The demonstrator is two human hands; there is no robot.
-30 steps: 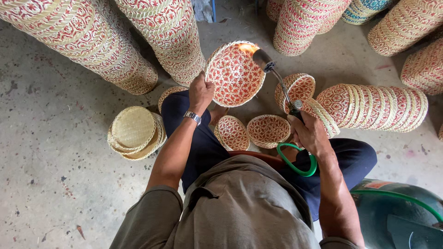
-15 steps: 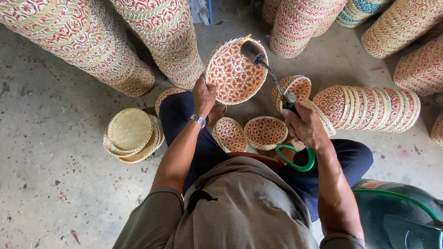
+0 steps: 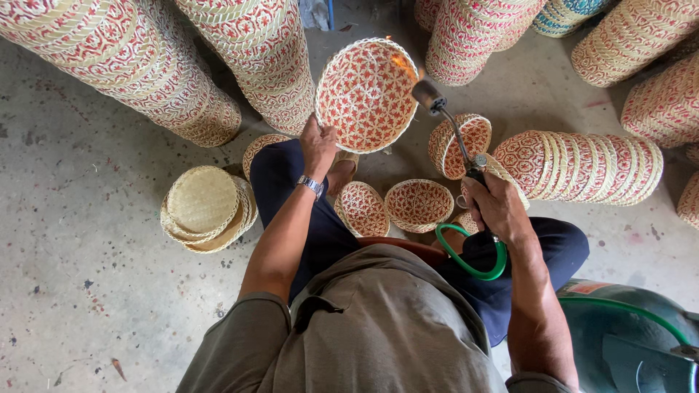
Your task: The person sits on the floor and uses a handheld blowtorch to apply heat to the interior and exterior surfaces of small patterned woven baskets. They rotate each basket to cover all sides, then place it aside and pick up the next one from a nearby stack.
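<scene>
My right hand [image 3: 499, 207] has its grip closed on the metal gas torch [image 3: 451, 131], green hose [image 3: 473, 262] looping beneath. Beyond, my left hand [image 3: 318, 145] pinches the round red-patterned woven basket [image 3: 364, 94], tilted so the flame licks its rim, probably singeing stray fibres.

plain baskets [image 3: 204, 207] stacked left | patterned stacks [image 3: 240, 58] behind (lying sideways) | green cylinder [image 3: 633, 342] lower right
</scene>
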